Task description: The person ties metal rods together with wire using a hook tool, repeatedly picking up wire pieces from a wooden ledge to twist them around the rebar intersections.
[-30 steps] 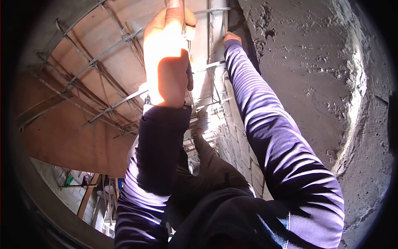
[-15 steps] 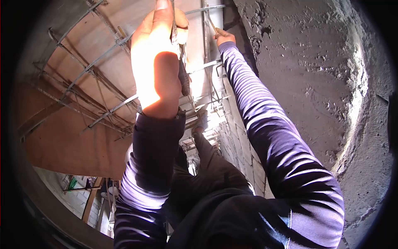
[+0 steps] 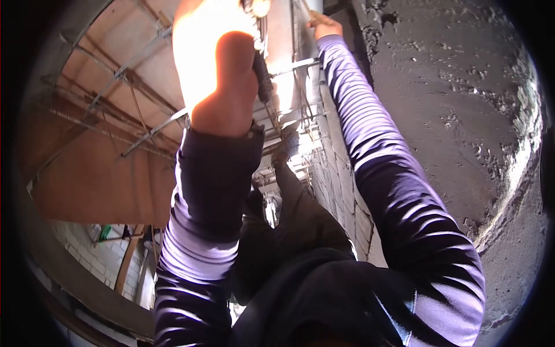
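My left hand (image 3: 211, 63), glaring in the sunlight, reaches up to the top edge of the view, where its fingers are partly cut off. It is closed around a dark, long-handled metal tool (image 3: 263, 78), whose end hangs down beside my wrist; its working end is out of view. Higher on the right, my right hand (image 3: 325, 26) is closed on a thin tan rod (image 3: 304, 8), next to an upright steel bar. The rod's far end is cut off by the frame.
A rebar grid (image 3: 124, 75) spreads across brownish panels (image 3: 104, 173) on the left. Rough wet-looking plaster (image 3: 433, 110) covers the wall close to my right arm. A block wall (image 3: 341, 162) runs down past my legs (image 3: 300, 214). A wooden post (image 3: 128, 257) stands at lower left.
Both hands have shifted upward in the view, the right one also slightly rightward. The surroundings slid upward too as the camera tilted. Each hand keeps its hold.
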Demonstrator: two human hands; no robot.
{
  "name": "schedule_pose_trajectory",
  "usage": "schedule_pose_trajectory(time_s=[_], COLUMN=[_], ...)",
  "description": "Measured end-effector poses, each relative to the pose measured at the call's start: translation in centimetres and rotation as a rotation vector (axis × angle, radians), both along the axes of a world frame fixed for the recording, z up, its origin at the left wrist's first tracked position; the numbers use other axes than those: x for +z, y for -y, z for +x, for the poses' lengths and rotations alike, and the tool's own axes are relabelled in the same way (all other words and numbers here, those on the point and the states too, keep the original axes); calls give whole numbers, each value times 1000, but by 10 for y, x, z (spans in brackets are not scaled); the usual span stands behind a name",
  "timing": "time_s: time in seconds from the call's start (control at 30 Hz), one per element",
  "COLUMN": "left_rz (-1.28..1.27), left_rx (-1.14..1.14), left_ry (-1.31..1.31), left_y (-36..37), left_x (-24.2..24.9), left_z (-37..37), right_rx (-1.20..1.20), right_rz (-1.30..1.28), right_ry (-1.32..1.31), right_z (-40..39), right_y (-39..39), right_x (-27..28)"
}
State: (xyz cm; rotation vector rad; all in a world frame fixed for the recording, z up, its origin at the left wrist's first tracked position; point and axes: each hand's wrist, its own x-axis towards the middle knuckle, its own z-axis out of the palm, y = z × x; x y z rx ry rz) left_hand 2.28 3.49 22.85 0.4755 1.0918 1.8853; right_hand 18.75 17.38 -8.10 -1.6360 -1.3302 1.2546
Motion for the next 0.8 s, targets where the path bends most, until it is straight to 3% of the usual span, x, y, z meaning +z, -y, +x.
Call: schedule_pose_trajectory(time_s=[0.1,0.17,0.2,0.27,0.47,0.7,0.73,0.8], left_rz=[126,59,62,184,-51,-608,-595,-529], left_rx=[-139,233,241,2,-13,-367,-369,-161], left_ry=[10,-110,-109,-284,-339,-282,-286,-592], left_y=[5,-7,-7,-1,26,58,55,58], left_x=[-8,-8,-15,-24,-60,-138,-133,-108], left_z=[-13,4,-5,-27,-22,-27,-24,-14], right_rx=[19,17,-8,-25,36,130,135,131], right_rz=[-109,-170,-222,-276,-293,-326,-349,-353], right_ry=[0,-16,-44,-69,13,187,200,189], right_z=[-2,-3,-4,-5,-5,-9,-10,-10], right_y=[7,10,11,11,5,-6,-6,-4], right_x=[22,34,38,40,36,50,54,59])
